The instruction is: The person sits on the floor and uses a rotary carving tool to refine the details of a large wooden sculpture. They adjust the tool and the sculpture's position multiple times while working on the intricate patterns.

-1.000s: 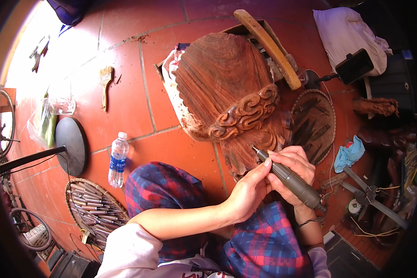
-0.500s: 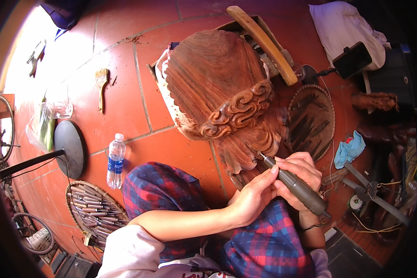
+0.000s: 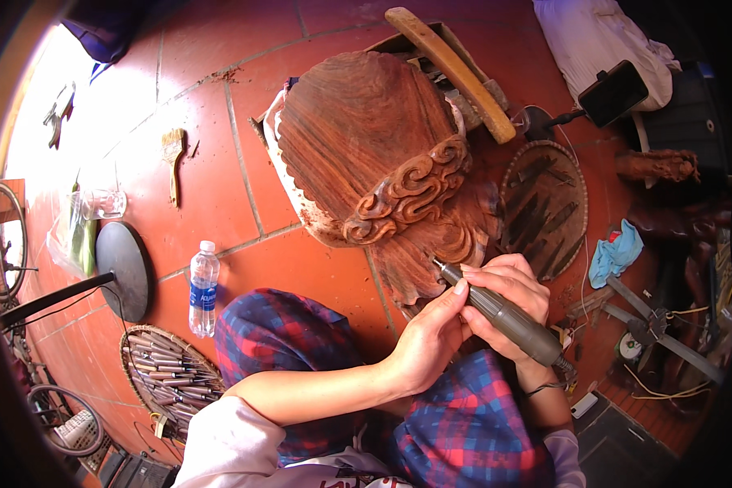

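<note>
A dark, pen-like rotary carving tool is gripped in my right hand, fingers over its neck. Its thin metal tip points at the swirled lower part of a reddish-brown wood carving, beside the grooves; whether it touches is too small to tell. My left hand rests against the tool from the left, thumb on its front end, with the other fingers mostly hidden below. The carving has a broad smooth panel with a scalloped edge and a raised band of scrolls. It lies on pale cloth.
A round basket of dark pieces stands right of the carving, with a blue cloth beyond. On the left are a water bottle, a brush, a black round stand base and a basket of handled tools. A phone is mounted at far right.
Both hands and the rotary tool have shifted a little left and away from me, so the tip sits farther left on the swirled part. The whole view has drifted slightly too.
</note>
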A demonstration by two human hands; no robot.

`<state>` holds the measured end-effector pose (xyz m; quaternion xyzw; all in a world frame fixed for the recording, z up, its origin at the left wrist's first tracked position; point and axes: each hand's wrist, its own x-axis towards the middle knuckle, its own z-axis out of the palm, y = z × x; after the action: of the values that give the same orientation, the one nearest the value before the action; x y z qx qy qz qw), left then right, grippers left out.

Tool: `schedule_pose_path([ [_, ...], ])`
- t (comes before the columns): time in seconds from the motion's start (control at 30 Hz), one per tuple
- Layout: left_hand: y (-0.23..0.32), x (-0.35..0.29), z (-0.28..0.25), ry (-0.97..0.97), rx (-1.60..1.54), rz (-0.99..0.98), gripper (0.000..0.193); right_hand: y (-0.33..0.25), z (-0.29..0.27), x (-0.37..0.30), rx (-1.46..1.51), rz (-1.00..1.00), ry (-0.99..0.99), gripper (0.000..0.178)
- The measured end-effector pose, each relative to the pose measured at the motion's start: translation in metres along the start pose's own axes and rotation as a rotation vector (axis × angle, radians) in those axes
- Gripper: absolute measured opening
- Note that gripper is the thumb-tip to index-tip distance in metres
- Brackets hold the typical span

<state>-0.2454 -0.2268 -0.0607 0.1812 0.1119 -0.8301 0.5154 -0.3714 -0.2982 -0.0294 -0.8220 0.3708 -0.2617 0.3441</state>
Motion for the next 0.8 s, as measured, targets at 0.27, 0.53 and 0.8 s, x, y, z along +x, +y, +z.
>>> schedule_pose_path([
  [0.27,-0.01,0.001,0.004,-0.005,0.009,-0.043,0.036,-0.003,-0.012,-0.009,0.008,0.051,-0.014,0.037],
  [0.53,-0.02,0.009,0.0,-0.083,-0.019,-0.084,0.037,0.0,-0.02,-0.017,0.013,0.062,0.021,0.037],
  [0.8,-0.015,0.003,-0.001,-0.015,-0.005,-0.068,0.041,0.0,-0.012,-0.012,0.037,0.062,0.02,0.036],
])
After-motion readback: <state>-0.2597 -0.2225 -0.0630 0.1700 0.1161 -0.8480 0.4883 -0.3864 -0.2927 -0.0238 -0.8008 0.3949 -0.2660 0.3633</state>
